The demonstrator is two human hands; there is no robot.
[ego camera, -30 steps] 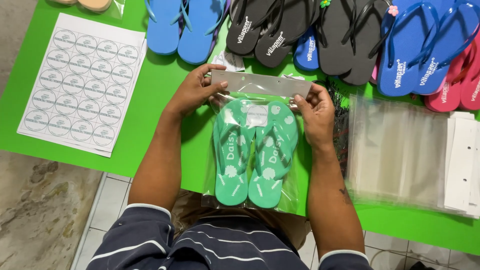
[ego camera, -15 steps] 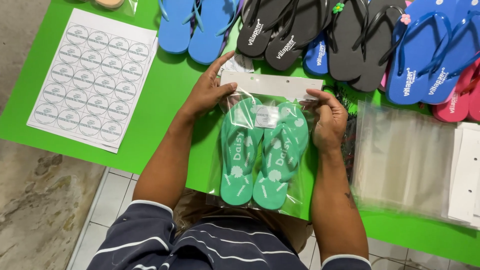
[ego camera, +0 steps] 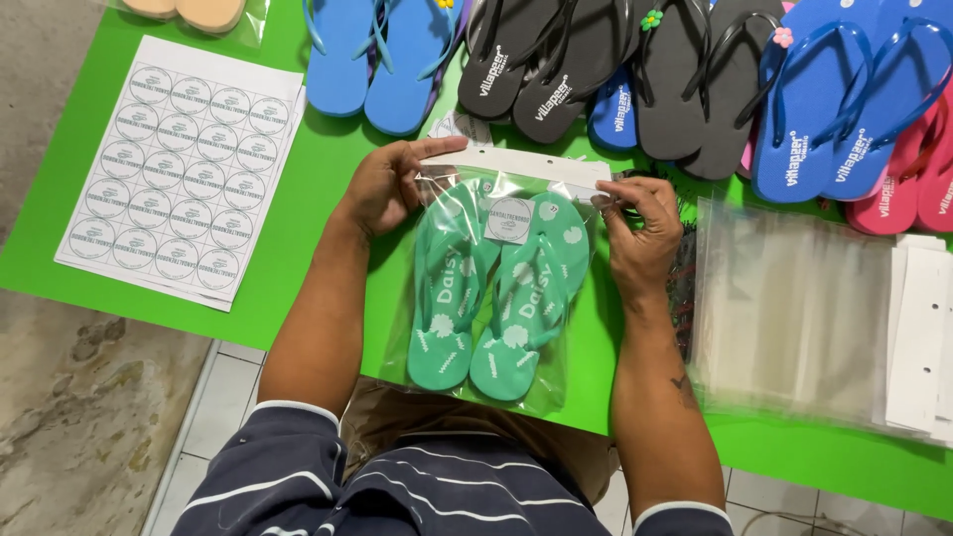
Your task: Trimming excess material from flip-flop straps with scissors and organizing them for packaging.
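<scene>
My left hand (ego camera: 382,189) and right hand (ego camera: 640,233) each pinch a top corner of the clear bag (ego camera: 496,288) with green flip-flops (ego camera: 496,298) inside. It lies flat between both grips on the green tabletop (ego camera: 328,248). I think pressing evenly along the white flap (ego camera: 526,164) works best.

One clear bag (ego camera: 496,298) contains two teal flip-flops (ego camera: 486,288). One sticker sheet (ego camera: 184,169) carries thirty round labels. One stack of empty bags (ego camera: 794,308) lies alongside.

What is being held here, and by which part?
A clear bag of green flip-flops: left hand and right hand grip its top corners at the white header strip.
</scene>
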